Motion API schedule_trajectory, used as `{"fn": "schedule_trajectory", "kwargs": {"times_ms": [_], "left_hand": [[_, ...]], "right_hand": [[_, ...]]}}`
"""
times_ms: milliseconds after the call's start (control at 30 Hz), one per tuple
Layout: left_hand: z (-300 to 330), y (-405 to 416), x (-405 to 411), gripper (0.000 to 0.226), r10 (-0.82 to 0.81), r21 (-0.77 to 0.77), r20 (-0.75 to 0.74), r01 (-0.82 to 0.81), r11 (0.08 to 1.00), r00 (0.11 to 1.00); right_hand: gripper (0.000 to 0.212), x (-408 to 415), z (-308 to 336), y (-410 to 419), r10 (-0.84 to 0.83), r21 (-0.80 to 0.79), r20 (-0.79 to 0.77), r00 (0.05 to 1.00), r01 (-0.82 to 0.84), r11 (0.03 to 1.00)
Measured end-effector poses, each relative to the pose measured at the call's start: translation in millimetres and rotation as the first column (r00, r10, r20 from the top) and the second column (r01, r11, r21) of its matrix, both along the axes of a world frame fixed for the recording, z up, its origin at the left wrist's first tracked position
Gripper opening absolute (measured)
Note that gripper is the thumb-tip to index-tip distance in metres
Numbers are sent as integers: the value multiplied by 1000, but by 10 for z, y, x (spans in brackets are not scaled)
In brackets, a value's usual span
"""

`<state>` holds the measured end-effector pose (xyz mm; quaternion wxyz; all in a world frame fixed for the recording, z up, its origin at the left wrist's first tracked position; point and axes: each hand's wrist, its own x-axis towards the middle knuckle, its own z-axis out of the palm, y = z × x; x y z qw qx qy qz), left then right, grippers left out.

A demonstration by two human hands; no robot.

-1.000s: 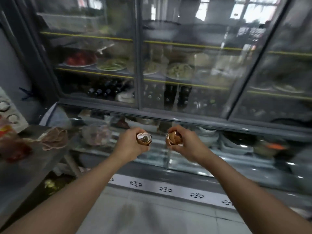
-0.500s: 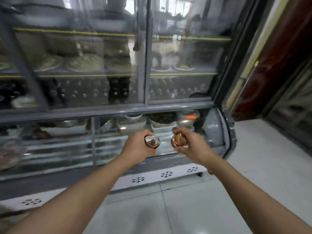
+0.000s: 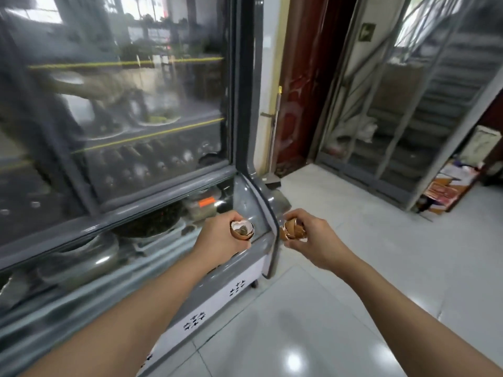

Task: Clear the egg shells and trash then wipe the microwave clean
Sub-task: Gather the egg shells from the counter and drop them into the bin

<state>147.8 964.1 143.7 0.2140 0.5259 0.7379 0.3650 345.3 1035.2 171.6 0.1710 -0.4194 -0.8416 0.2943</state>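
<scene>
Brown egg shells sit in both hands, held out at chest height in front of the person. One half shell (image 3: 242, 229), its open cup facing up with dark residue inside, rests in the curled fingers of the left hand (image 3: 219, 240), thumb side against its rim. Several broken shell pieces (image 3: 292, 228) are pinched between thumb and bent fingers of the right hand (image 3: 313, 238). Behind the left hand stands a grey glass-fronted display fridge (image 3: 245, 104) with dishes on its shelves; below the right lies glossy white tiled floor (image 3: 313, 322).
</scene>
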Motion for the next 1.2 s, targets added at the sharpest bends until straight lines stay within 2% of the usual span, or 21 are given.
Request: {"fn": "schedule_trajectory", "kwargs": {"times_ms": [200, 400, 833, 967, 1200], "left_hand": [[67, 1088, 216, 37, -140, -16, -34, 139, 990, 990], [79, 2014, 583, 39, -145, -17, -54, 144, 989, 988], [126, 4037, 1372, 37, 82, -36, -16, -83, 996, 996], [78, 4490, 1373, 35, 102, -68, -44, -105, 992, 994], [-120, 5436, 972, 40, 182, -84, -9, -182, 980, 983]], "right_hand": [[43, 280, 92, 816, -116, 27, -24, 993, 117, 993], [44, 632, 21, 1758, -152, 27, -29, 988, 153, 988], [46, 1384, 32, 4189, 46, 75, -5, 999, -45, 996], [46, 1341, -68, 4785, 77, 41, -2, 997, -76, 996], [45, 896, -249, 5839, 146, 2, 4, 989, -146, 989]]}}
